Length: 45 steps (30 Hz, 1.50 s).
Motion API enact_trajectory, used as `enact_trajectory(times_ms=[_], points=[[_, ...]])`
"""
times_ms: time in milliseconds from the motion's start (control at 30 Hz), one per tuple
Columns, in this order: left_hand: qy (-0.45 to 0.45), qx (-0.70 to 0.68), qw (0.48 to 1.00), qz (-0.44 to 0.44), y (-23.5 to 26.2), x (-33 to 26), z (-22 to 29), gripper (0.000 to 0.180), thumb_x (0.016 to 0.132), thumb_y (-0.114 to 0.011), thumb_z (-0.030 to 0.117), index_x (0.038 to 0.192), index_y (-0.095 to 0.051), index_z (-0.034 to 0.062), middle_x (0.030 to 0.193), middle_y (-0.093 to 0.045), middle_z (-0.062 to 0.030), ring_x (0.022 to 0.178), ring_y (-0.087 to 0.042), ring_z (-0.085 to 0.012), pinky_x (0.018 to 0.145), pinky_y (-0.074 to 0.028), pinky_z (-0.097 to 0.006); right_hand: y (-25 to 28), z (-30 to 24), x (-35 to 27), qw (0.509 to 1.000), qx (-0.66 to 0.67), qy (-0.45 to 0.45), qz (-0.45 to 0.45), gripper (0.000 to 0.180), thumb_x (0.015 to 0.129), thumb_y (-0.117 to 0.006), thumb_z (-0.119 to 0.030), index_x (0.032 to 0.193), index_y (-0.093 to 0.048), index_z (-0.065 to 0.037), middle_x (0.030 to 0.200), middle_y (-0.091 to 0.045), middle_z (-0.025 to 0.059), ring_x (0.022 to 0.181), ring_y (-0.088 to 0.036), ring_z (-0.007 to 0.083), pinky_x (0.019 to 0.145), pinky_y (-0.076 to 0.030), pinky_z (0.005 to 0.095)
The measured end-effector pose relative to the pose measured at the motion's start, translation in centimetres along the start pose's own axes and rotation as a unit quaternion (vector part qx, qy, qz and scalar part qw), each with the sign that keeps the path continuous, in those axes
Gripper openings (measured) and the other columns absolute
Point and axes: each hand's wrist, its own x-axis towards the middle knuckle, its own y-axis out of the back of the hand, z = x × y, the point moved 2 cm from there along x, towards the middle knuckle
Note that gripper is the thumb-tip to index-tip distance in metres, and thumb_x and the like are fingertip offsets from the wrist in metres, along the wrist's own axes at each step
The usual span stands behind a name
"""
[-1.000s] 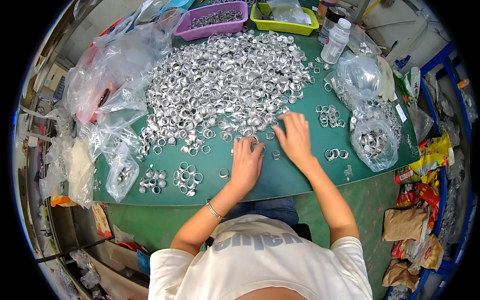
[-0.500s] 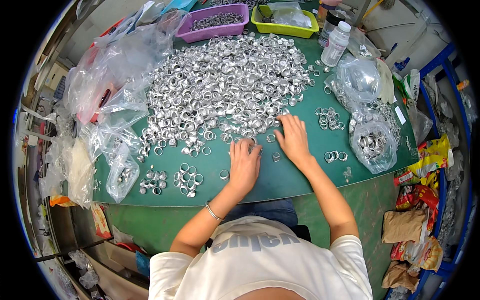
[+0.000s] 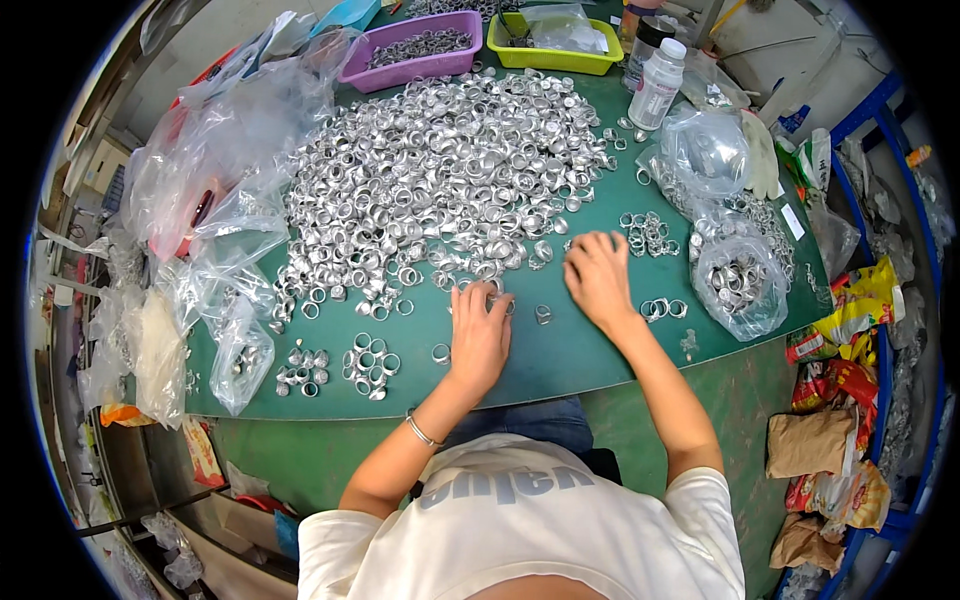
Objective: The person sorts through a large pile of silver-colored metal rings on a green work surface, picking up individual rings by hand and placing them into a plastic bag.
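Observation:
A broad heap of silver-coloured metal rings (image 3: 430, 170) covers the middle of the green table (image 3: 560, 375). At its near edge, my left hand (image 3: 480, 335) is palm down with fingers bent, and a ring (image 3: 508, 308) shows by its thumb and fingertips. My right hand (image 3: 600, 280) is to the right of the heap, fingers curled down; a bit of silver shows at its fingertips, too hidden to make out. Between my hands lies a single ring (image 3: 543, 314). Another loose ring (image 3: 441, 353) sits left of my left wrist.
Small ring groups lie at near left (image 3: 370, 365), farther left (image 3: 302, 372) and right (image 3: 648, 234). A few rings (image 3: 663, 309) lie near the right edge. Plastic bags (image 3: 740, 290) flank the heap. Behind stand purple (image 3: 410, 68) and yellow-green (image 3: 555, 57) baskets and a white bottle (image 3: 658, 85).
My right hand has moved right, away from the heap's edge, toward the right-hand ring group. My left hand stays near the same rings. The whole view has shifted slightly.

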Motion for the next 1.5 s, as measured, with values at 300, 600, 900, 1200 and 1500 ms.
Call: enact_trajectory(times_ms=[300,600,900,1200,1500], points=[[0.002,-0.006,1.0,-0.001,-0.3,0.0,-0.1,0.032,0.077,-0.062,0.001,0.109,-0.059,0.0011,0.111,-0.046,-0.0165,0.112,-0.045,-0.0359,0.106,-0.027,-0.058,-1.3,-2.3,1.2,0.999,0.022,-0.022,0.029,0.03,0.074,-0.072,-0.019,0.096,-0.057,-0.004,0.1,-0.055,0.0114,0.099,-0.049,0.0281,0.088,-0.035,0.0433],[0.003,-0.003,1.0,0.0,-0.2,-0.2,-0.2,0.032,0.077,-0.062,0.001,0.109,-0.059,0.0011,0.111,-0.045,-0.0161,0.112,-0.044,-0.0359,0.105,-0.027,-0.058,-0.3,0.6,1.9,0.97,0.208,-0.121,0.018,0.016,0.069,-0.073,-0.008,0.082,-0.064,-0.007,0.095,-0.057,0.0064,0.098,-0.05,0.0263,0.088,-0.035,0.0406],[0.0,-0.006,1.0,-0.001,-0.1,-0.1,-0.1,0.031,0.077,-0.062,0.001,0.108,-0.059,0.0011,0.111,-0.045,-0.0164,0.112,-0.044,-0.0355,0.106,-0.027,-0.059,2.3,3.7,1.7,0.979,0.059,-0.193,-0.014,0.012,0.069,-0.073,-0.004,0.079,-0.066,-0.009,0.093,-0.059,0.0039,0.096,-0.052,0.0244,0.085,-0.032,0.0397],[0.002,-0.007,1.0,-0.004,0.0,-0.1,0.0,0.033,0.076,-0.063,0.001,0.109,-0.058,0.0013,0.111,-0.045,-0.0163,0.112,-0.044,-0.0355,0.106,-0.026,-0.059,2.8,4.2,1.9,0.983,0.018,-0.18,0.009,0.028,0.074,-0.069,-0.006,0.1,-0.059,-0.006,0.1,-0.06,0.0072,0.1,-0.052,0.0258,0.087,-0.033,0.0423],[0.0,-0.011,1.0,0.0,-0.2,-0.2,-0.3,0.033,0.077,-0.063,0.001,0.109,-0.058,0.0009,0.111,-0.045,-0.0162,0.112,-0.044,-0.0354,0.106,-0.026,-0.059,0.9,5.5,2.0,0.993,-0.081,-0.08,-0.009,0.018,0.074,-0.069,-0.009,0.087,-0.061,-0.001,0.101,-0.056,0.0133,0.101,-0.05,0.03,0.085,-0.04,0.0416]])
